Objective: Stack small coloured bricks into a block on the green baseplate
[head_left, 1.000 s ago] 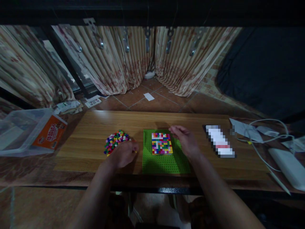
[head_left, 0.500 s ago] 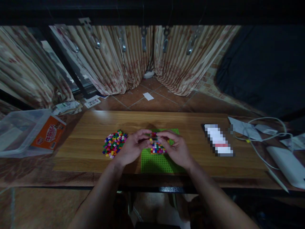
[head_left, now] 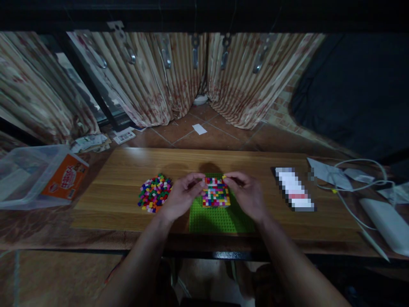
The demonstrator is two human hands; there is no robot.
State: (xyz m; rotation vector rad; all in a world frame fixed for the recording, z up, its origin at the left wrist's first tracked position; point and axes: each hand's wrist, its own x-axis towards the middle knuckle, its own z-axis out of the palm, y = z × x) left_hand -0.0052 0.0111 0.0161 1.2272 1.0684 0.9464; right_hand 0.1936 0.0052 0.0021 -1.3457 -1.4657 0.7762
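Nearest the person, the bare front of a green baseplate lies on the wooden tabletop. Farther in, a block of multicolored bricks sits on that plate between the hands. The right hand pinches a small yellow brick near the block's far right corner; the left hand has its fingers drawn together at the far left (whether they grip anything, one cannot tell). A loose brick pile lies beside the left hand. Beyond hang striped curtains.
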